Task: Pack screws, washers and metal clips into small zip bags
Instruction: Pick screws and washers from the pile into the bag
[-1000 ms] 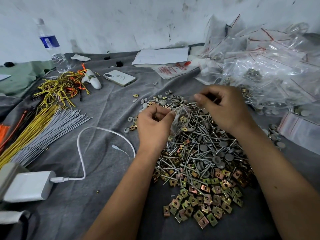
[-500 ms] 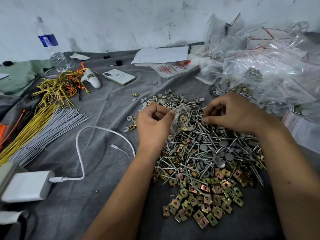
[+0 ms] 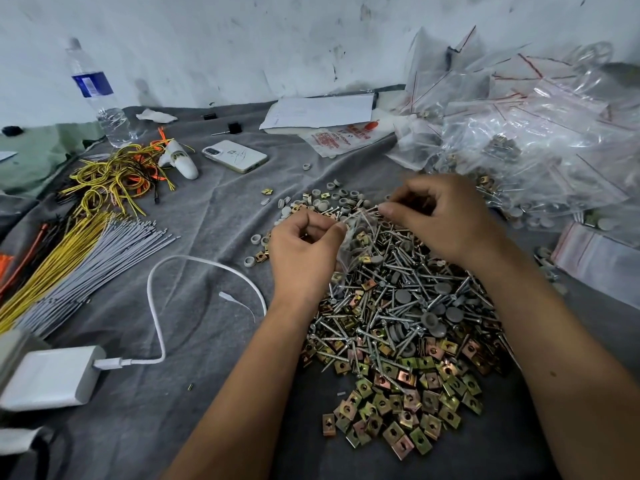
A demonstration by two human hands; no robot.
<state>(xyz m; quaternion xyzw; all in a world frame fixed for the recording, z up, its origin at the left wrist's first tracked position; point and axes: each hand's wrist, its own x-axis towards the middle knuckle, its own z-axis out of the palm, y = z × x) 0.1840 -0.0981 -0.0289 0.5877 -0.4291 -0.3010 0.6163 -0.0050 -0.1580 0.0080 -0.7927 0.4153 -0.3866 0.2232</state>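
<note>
A heap of silver screws (image 3: pixel 391 299) lies on the grey cloth (image 3: pixel 207 237), mixed with grey round washers (image 3: pixel 429 318). Brass-coloured square metal clips (image 3: pixel 398 410) spread along its near edge. My left hand (image 3: pixel 301 258) pinches the mouth of a small clear zip bag (image 3: pixel 349 244) that hangs over the heap with a few clips and washers inside. My right hand (image 3: pixel 440 220) pinches a few screws (image 3: pixel 367 212) just above the bag's opening.
A mound of filled and empty zip bags (image 3: pixel 526 133) fills the far right. Flat bags (image 3: pixel 599 258) lie at right. Wire bundles (image 3: pixel 86 237), a white charger (image 3: pixel 48 379) with cable, a phone (image 3: pixel 235 155) and a water bottle (image 3: pixel 98 95) sit to the left.
My right hand dipped down into the screw heap, picked up screws, and has come back up and left to the bag's mouth. My left hand kept holding the bag.
</note>
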